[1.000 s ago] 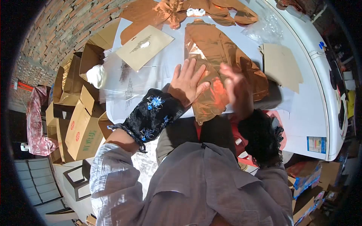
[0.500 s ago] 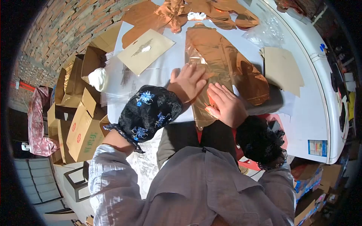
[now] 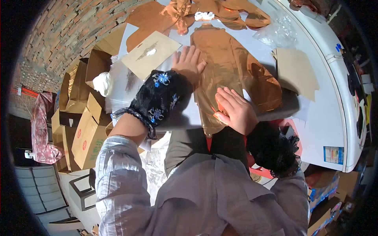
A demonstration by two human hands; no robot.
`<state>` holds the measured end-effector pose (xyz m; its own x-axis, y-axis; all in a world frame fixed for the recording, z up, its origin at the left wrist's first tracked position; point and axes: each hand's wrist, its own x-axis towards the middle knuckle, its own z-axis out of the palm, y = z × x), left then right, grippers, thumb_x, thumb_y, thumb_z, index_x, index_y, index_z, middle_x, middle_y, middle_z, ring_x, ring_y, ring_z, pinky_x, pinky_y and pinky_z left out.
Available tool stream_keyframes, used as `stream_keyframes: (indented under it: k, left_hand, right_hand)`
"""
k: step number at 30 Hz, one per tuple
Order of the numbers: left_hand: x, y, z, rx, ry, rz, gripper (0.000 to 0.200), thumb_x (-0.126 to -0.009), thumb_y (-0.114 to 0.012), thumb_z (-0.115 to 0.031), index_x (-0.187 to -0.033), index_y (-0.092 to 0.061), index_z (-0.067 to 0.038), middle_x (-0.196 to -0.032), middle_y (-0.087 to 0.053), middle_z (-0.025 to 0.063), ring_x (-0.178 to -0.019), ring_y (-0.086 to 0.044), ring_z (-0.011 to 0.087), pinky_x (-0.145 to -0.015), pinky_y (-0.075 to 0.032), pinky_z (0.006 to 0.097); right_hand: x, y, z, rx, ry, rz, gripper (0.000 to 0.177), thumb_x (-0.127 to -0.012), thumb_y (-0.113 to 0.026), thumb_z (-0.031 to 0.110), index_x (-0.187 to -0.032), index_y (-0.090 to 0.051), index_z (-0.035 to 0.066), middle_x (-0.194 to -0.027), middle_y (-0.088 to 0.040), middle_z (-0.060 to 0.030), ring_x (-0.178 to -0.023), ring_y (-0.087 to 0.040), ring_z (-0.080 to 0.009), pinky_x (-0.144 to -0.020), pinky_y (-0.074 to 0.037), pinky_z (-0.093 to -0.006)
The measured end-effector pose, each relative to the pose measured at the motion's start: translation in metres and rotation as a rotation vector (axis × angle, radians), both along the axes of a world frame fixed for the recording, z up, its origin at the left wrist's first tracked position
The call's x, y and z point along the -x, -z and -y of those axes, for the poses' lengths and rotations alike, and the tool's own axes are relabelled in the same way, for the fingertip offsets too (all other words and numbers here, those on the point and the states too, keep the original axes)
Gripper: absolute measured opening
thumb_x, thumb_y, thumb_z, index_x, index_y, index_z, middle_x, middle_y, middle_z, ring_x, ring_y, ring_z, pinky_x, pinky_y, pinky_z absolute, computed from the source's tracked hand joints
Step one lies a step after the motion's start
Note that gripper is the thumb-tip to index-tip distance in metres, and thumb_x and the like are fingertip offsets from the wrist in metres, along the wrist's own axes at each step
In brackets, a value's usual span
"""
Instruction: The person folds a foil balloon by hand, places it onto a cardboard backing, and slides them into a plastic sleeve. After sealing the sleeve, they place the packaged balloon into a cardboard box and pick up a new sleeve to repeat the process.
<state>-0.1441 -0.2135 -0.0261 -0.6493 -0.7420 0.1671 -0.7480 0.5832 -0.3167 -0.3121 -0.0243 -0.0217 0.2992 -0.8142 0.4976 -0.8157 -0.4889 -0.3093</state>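
Boxes [image 3: 84, 137] stand past the left edge of the desk [image 3: 185, 120]; a card [image 3: 161, 44] nearly meets the left grip [image 3: 188, 67], spread and released at the foil [image 3: 214, 74] overhanging the front edge. Whether the right grip [image 3: 238, 112] pinches it, I cannot tell. Cardboard [image 3: 295, 72] lies rightward.

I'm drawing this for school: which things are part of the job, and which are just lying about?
Part of the job:
- left hand, at the foil's edge
- right hand, on the foil
- copper-coloured foil

Probably just lying about:
- tan card
- crinkled clear plastic
- cardboard box
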Motion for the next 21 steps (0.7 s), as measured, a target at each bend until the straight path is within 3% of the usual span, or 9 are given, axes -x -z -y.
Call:
stream_keyframes:
  k: [2,3,6,10,12,14,16,17,21]
  left_hand:
    - [0.000,0.000,0.008,-0.005,-0.009,-0.012,0.067,-0.103,-0.029,-0.055,-0.155,-0.025,-0.014,-0.161,-0.026,0.0061,-0.149,-0.021,0.0295,-0.115,-0.018,0.0607]
    - [0.002,0.010,0.022,-0.105,-0.032,-0.205,0.066,-0.103,-0.030,-0.054,-0.155,-0.025,-0.014,-0.161,-0.026,0.0059,-0.149,-0.021,0.0303,-0.114,-0.019,0.0631]
    - [0.003,0.008,0.036,-0.183,-0.073,-0.205,0.065,-0.103,-0.031,-0.052,-0.155,-0.025,-0.014,-0.161,-0.026,0.0054,-0.149,-0.021,0.0312,-0.114,-0.019,0.0631]
    - [0.001,-0.010,0.029,-0.155,-0.080,-0.378,0.059,-0.104,-0.035,-0.046,-0.152,-0.033,-0.012,-0.161,-0.025,0.0113,-0.149,-0.019,0.0346,-0.116,-0.020,0.0599]
    - [-0.005,-0.029,0.003,-0.106,0.165,-0.371,0.052,-0.104,-0.041,-0.035,-0.147,-0.039,-0.005,-0.158,-0.029,0.0164,-0.146,-0.024,0.0383,-0.117,-0.024,0.0507]
    - [-0.013,-0.042,-0.047,-0.284,0.417,-0.539,0.051,-0.104,-0.042,-0.032,-0.145,-0.042,-0.003,-0.155,-0.033,0.0202,-0.144,-0.028,0.0400,-0.116,-0.027,0.0491]
    - [-0.023,-0.014,-0.065,-0.309,0.527,-0.477,0.052,-0.103,-0.044,-0.033,-0.142,-0.043,0.001,-0.147,-0.040,0.0248,-0.140,-0.033,0.0422,-0.114,-0.029,0.0481]
    - [-0.027,-0.002,-0.073,-0.412,0.469,-0.412,0.058,-0.104,-0.041,-0.040,-0.146,-0.039,0.000,-0.152,-0.036,0.0233,-0.144,-0.027,0.0393,-0.117,-0.026,0.0467]
    - [-0.024,-0.003,-0.088,-0.350,0.391,-0.387,0.069,-0.101,-0.042,-0.051,-0.148,-0.036,-0.001,-0.155,-0.033,0.0194,-0.148,-0.023,0.0334,-0.120,-0.022,0.0464]
  right_hand:
    - [0.001,0.000,0.002,0.009,-0.015,-0.005,0.054,-0.079,-0.076,0.025,-0.121,-0.059,-0.004,-0.131,-0.058,-0.0200,-0.126,-0.054,-0.0357,-0.109,-0.042,-0.0454]
    - [0.001,0.001,0.002,0.012,-0.012,-0.008,0.055,-0.078,-0.077,0.026,-0.121,-0.060,-0.004,-0.132,-0.058,-0.0197,-0.126,-0.054,-0.0358,-0.109,-0.042,-0.0456]
    - [0.001,0.002,0.004,0.036,-0.009,-0.006,0.055,-0.078,-0.077,0.026,-0.120,-0.060,-0.004,-0.131,-0.058,-0.0194,-0.125,-0.055,-0.0358,-0.108,-0.043,-0.0456]
    - [0.001,-0.001,0.002,0.026,-0.003,0.010,0.052,-0.080,-0.077,0.023,-0.123,-0.060,-0.002,-0.134,-0.058,-0.0175,-0.126,-0.055,-0.0348,-0.107,-0.045,-0.0444]
    - [0.001,0.001,0.002,0.031,-0.001,0.016,0.052,-0.080,-0.077,0.023,-0.123,-0.060,-0.002,-0.133,-0.059,-0.0175,-0.126,-0.055,-0.0347,-0.107,-0.045,-0.0445]
    - [0.000,0.001,-0.001,0.021,0.009,0.014,0.051,-0.081,-0.077,0.023,-0.123,-0.060,-0.002,-0.133,-0.058,-0.0177,-0.126,-0.055,-0.0352,-0.107,-0.044,-0.0446]
    - [0.001,-0.001,0.002,0.012,0.011,0.033,0.050,-0.082,-0.076,0.022,-0.123,-0.060,-0.002,-0.134,-0.058,-0.0178,-0.127,-0.054,-0.0356,-0.108,-0.044,-0.0446]
    - [0.001,0.000,0.001,-0.005,0.008,0.058,0.050,-0.082,-0.076,0.022,-0.123,-0.060,-0.002,-0.134,-0.058,-0.0179,-0.127,-0.054,-0.0356,-0.108,-0.043,-0.0446]
    - [0.019,-0.002,0.004,-0.090,0.024,0.199,0.038,-0.090,-0.064,0.014,-0.125,-0.060,0.000,-0.136,-0.057,-0.0180,-0.130,-0.052,-0.0347,-0.110,-0.041,-0.0413]
